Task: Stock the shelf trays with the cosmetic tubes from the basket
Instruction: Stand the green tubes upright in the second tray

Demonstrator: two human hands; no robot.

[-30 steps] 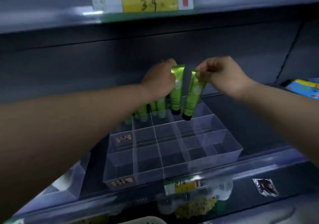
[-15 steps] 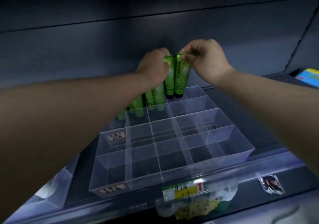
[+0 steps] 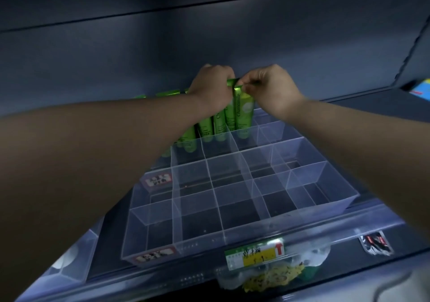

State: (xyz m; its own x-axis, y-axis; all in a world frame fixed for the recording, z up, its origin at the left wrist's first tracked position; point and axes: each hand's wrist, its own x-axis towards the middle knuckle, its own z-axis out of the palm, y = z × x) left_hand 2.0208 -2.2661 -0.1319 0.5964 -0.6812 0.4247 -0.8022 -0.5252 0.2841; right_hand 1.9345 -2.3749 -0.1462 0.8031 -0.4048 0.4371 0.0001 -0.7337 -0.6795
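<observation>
Green tubes (image 3: 242, 111) pinched by both hands (image 3: 267, 87)

Count on the shelf, taken from between my hands

I count about six green tubes (image 3: 243, 111) upright under my fingers, though my left arm may hide more; two clear divided trays, one (image 3: 325, 199) below my wrists and another (image 3: 69, 264) under my left forearm; and one yellow price tag (image 3: 254, 255) nearest me.
</observation>
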